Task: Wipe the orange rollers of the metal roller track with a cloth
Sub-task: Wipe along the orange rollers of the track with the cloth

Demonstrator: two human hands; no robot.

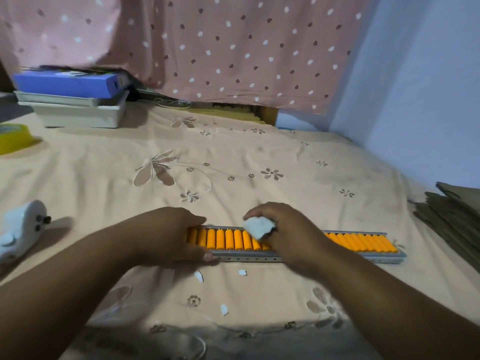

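On the bed in front of me, the metal roller track (306, 257) lies crosswise on a peach embroidered bedsheet (233, 162), its orange rollers (228, 239) standing side by side in a row. My left hand (171, 235) clamps its grip around the track's left end, thumb on the near rail. My right hand (288, 229) has its grip closed on a wadded white cloth (258, 228), pressed onto the rollers near the middle of the track. Small white scraps (198, 276) lie on the sheet just in front of the track. A white handheld device (22, 227) rests far left, a stack of brown cardboard (452, 216) far right.
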